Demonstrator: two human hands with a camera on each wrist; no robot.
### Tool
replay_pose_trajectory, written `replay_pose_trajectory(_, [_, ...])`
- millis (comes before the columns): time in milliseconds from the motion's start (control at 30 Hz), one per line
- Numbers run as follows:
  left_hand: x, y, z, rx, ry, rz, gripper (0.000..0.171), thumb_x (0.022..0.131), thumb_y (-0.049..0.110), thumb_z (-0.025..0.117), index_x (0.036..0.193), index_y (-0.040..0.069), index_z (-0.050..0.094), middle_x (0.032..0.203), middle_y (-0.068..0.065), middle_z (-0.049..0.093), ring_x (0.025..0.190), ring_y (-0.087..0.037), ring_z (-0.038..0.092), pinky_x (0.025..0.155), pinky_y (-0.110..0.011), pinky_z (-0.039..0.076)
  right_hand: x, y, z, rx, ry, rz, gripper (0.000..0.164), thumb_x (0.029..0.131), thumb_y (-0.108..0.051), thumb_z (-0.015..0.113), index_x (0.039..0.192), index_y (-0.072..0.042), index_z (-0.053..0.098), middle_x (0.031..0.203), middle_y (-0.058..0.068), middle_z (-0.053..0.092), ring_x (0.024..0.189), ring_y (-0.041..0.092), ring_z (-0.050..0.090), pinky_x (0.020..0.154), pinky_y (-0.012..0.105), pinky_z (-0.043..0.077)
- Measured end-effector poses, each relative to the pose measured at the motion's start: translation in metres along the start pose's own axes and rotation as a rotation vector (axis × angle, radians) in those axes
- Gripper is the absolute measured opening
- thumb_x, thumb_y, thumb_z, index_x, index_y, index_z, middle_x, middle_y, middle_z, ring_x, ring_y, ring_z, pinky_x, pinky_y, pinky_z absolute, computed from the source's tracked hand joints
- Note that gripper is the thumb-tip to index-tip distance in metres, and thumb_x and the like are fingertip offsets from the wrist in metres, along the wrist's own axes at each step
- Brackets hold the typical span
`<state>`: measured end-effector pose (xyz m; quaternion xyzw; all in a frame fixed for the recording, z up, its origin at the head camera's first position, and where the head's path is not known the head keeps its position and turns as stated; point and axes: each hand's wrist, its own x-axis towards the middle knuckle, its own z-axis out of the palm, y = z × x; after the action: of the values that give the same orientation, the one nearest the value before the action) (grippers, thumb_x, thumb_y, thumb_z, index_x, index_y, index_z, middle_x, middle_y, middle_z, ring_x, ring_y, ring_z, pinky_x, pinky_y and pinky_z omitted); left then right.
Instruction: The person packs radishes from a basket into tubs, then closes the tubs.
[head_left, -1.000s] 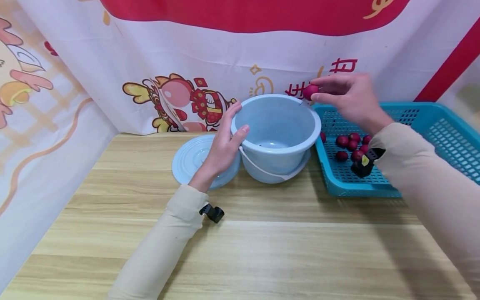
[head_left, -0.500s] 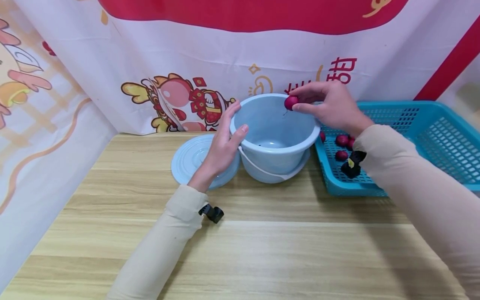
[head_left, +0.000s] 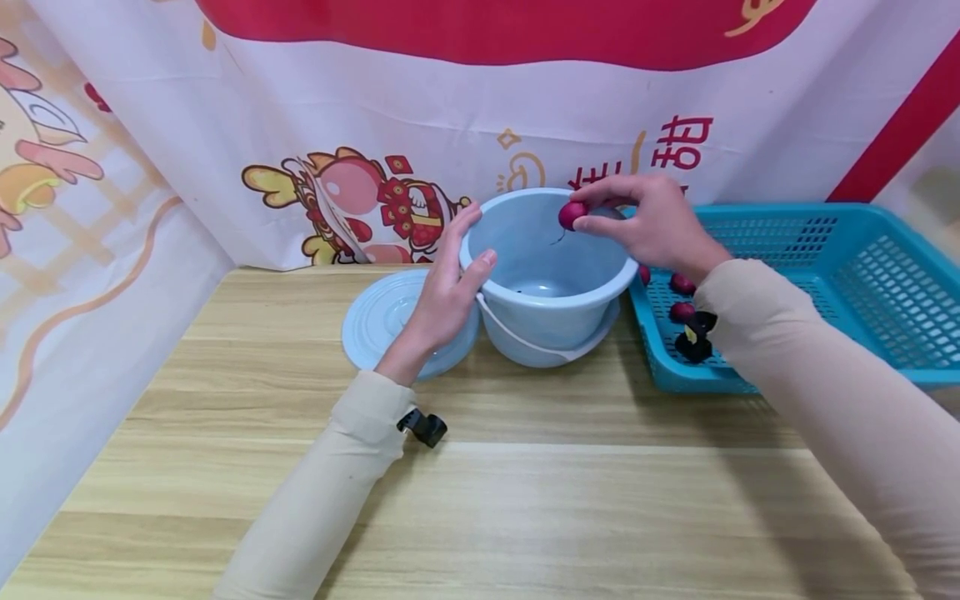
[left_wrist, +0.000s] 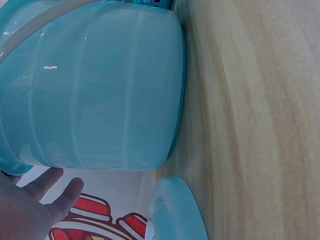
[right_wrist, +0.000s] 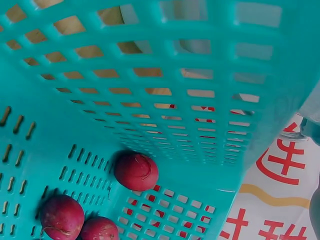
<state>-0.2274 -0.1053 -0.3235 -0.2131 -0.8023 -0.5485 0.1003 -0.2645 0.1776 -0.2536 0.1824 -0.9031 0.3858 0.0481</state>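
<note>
Right hand (head_left: 660,221): thumb and fingertips clamped on one red radish (head_left: 572,216), which sits at the very tips, on the left side of the hand, a thin root trailing beneath. Position of both: at the far right part of the mouth of a pale blue bucket (head_left: 551,323) (how far below the rim, if at all, cannot be told).

Left hand (head_left: 448,293): fingers apart and fairly straight, lying against the outside of the bucket on its left; thumb at the rim. The held radish is across the bucket's mouth from this hand, not touching it.

Bucket: upright on the wood-grain tabletop (head_left: 562,517), handle lowered across the front.

Lid (head_left: 378,321), pale blue, round: off the bucket, just left of it, partly behind the left wrist.

Basket (head_left: 690,382), teal, perforated: right of the bucket, beneath the right forearm; contains several loose radishes (right_wrist: 136,171).
</note>
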Motion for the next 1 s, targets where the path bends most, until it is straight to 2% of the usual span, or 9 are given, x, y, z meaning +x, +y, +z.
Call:
replay_pose_trajectory(200, [0.0026, -0.0001, 0.0051, -0.001, -0.015, 0.013, 0.071, 0.105, 0.044, 0.048, 0.168, 0.018, 0.026, 0.179, 0.002, 0.017, 0.164, -0.017, 0.021, 0.131, -0.057, 0.028, -0.0040, 0.0031, -0.0037, -0.015, 0.014, 0.000, 0.050, 0.094, -0.037, 0.080, 0.141, -0.026, 0.069, 0.138, 0.003, 0.071, 0.126, 0.023, 0.062, 0.087, 0.020, 0.059])
replay_pose_trajectory(433, [0.0009, 0.0015, 0.0018, 0.001, -0.008, 0.003, 0.071, 0.105, 0.045, 0.048, 0.167, 0.020, 0.027, 0.179, 0.003, 0.017, 0.164, -0.017, 0.021, 0.131, -0.057, 0.027, -0.0014, 0.0027, 0.0004, 0.015, 0.008, -0.001, 0.051, 0.093, -0.037, 0.081, 0.141, -0.026, 0.069, 0.139, 0.003, 0.070, 0.127, 0.022, 0.062, 0.092, 0.026, 0.062])
replay_pose_trajectory(733, [0.0006, -0.0014, -0.0037, 0.002, -0.001, 0.002, 0.071, 0.105, 0.043, 0.048, 0.167, 0.018, 0.026, 0.178, 0.004, 0.018, 0.164, -0.017, 0.021, 0.131, -0.059, 0.027, 0.0030, 0.0000, 0.0059, 0.035, 0.001, 0.008, 0.049, 0.093, -0.034, 0.081, 0.140, -0.026, 0.070, 0.142, 0.004, 0.068, 0.133, 0.024, 0.057, 0.102, 0.048, 0.061])
replay_pose_trajectory(1000, [0.0006, -0.0022, -0.0013, -0.005, -0.007, 0.002, 0.072, 0.105, 0.044, 0.048, 0.167, 0.018, 0.026, 0.178, 0.004, 0.018, 0.164, -0.018, 0.021, 0.131, -0.059, 0.028, 0.0001, 0.0018, 0.0049, 0.043, -0.009, 0.029, 0.050, 0.093, -0.034, 0.082, 0.141, -0.027, 0.070, 0.143, 0.004, 0.066, 0.135, 0.024, 0.054, 0.100, 0.045, 0.062])
